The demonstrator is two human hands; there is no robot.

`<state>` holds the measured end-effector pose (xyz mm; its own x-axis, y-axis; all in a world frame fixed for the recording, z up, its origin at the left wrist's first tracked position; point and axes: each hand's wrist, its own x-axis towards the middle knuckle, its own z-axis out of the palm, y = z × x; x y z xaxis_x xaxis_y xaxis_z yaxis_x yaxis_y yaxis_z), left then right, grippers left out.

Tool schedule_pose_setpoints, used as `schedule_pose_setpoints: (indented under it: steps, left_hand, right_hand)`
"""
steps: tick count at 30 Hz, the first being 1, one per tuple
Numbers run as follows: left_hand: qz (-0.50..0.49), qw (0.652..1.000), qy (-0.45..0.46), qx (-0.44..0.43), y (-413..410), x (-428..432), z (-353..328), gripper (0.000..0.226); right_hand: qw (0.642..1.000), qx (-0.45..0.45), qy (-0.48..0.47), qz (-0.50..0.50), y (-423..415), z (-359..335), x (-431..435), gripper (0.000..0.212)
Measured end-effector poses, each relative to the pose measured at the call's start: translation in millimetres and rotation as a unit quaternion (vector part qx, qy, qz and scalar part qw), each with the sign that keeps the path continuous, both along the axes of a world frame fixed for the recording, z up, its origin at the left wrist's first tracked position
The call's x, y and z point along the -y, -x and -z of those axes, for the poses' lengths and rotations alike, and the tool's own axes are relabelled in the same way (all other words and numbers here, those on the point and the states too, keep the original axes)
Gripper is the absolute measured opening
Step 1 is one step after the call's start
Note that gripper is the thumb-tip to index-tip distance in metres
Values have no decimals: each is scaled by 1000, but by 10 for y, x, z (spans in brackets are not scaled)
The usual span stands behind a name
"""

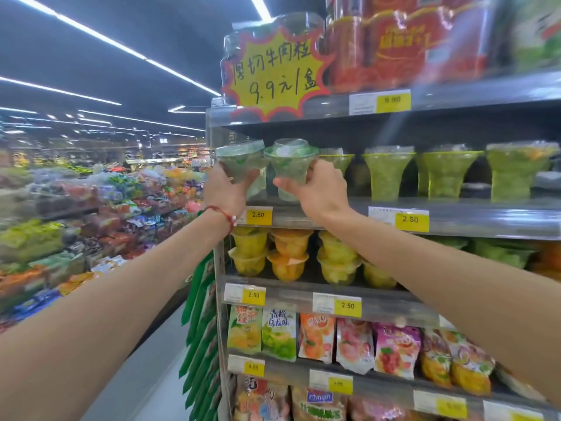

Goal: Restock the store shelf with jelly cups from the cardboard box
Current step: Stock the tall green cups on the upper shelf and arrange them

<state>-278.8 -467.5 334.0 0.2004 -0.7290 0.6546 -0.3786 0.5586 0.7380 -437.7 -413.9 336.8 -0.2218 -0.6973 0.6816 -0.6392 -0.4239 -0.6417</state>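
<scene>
Starburst sign (277, 71), handwritten: "厚切牛肉粒 9.9元/盒". Shelf (485, 217) price tags: top-rail tag (393, 100) reads 9.90. Second-rail tags (258, 214) both 2.50. Third-rail tags (253, 295) both 2.50. Fourth-rail tags (254, 367) too blurred to read. Green bag (279, 329): "青榄乌龙味". Bottom bag (319, 398) logo looks like "Minqin", not sure.

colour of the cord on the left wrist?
Red. The cord shows best in the head view, against the bare wrist.

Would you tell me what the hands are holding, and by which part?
Left hand grips the left green jelly cup, right hand the right green jelly cup, each round its narrow lower body.
</scene>
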Motion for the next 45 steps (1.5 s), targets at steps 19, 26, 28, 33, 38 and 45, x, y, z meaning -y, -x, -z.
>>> schedule_pose_setpoints:
  steps: [19, 26, 28, 33, 38, 45]
  left_hand:
    - [-125, 982, 4, 144, 67, 553, 218, 61]
    - [-150, 973, -21, 176, 68, 617, 255, 68]
    - [-154, 969, -26, 190, 65, 558, 239, 69]
    - [-154, 964, -33, 213, 41, 563, 239, 69]
    - [-153, 955, -59, 249, 21, 520, 213, 73]
    - [-129, 938, -72, 314, -40, 237, 281, 80]
  right_hand:
    - [986, -69, -111, 106, -262, -124, 371, 61]
    - [970, -106, -148, 159, -338, -146, 417, 62]
    - [968, -107, -153, 169, -356, -152, 420, 58]
    - [963, -138, -147, 181, -387, -129, 353, 47]
    - [953, -173, -156, 192, -356, -139, 246, 35]
    - [957, -183, -100, 202, -372, -4, -96, 30]
